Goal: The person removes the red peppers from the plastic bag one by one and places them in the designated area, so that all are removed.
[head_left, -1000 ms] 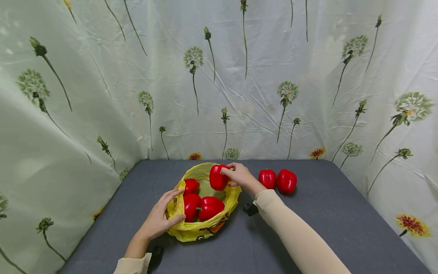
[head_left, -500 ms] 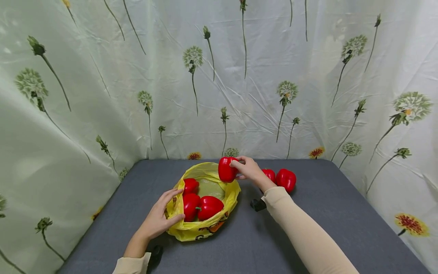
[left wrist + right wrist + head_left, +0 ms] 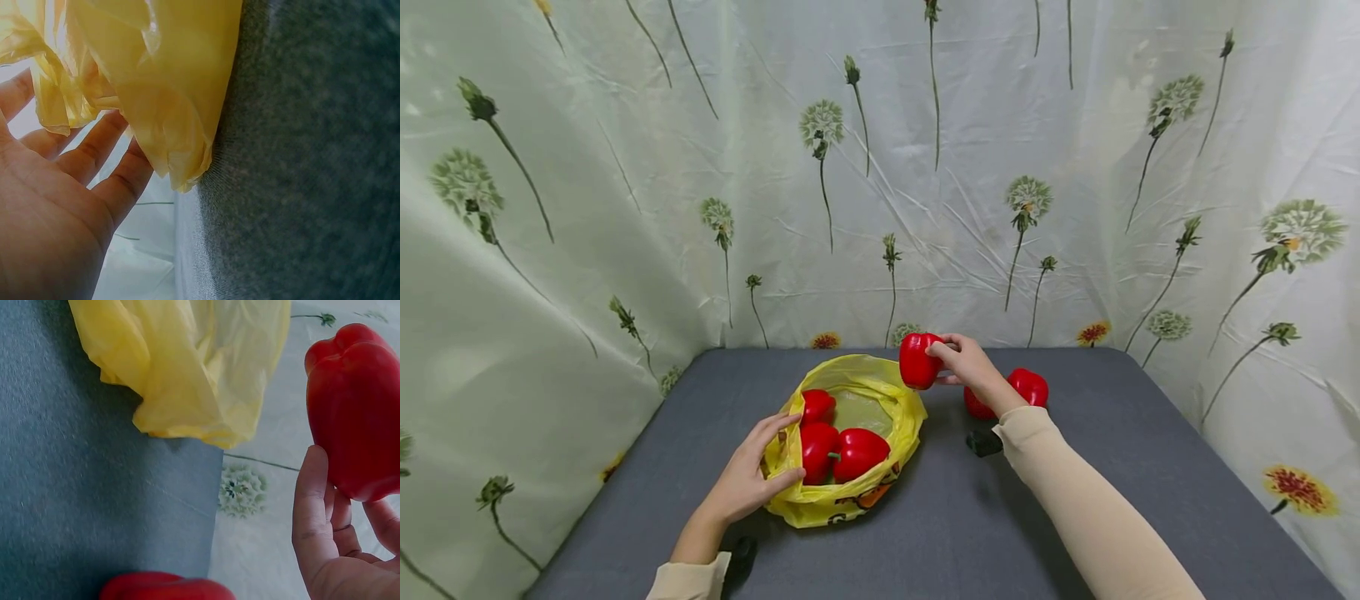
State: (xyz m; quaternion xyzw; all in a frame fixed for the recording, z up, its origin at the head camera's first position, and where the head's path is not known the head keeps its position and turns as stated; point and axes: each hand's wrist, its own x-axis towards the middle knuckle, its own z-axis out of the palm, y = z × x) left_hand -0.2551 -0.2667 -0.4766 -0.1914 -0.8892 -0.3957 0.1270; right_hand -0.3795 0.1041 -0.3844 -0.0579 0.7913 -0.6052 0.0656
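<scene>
A yellow plastic bag stands on the table with its mouth wide. Inside lie several red bell peppers, bunched toward the near left. My left hand holds the bag's left rim, thumb and fingers spread along it. In the left wrist view, yellow plastic hides some of those fingertips. Beyond the bag's right rim, my right hand grips a red bell pepper in the air, thumb on its near side. The right wrist view shows this pepper large, with fingers around its lower end.
Two more red bell peppers sit on the grey table right of the bag, one partly behind the right wrist. A white flower-print curtain hangs behind the table. Black camera mounts show at both wrists.
My right hand has carried its bell pepper from over the bag's mouth up and right, past the rim. The left hand and the bag have stayed in place.
</scene>
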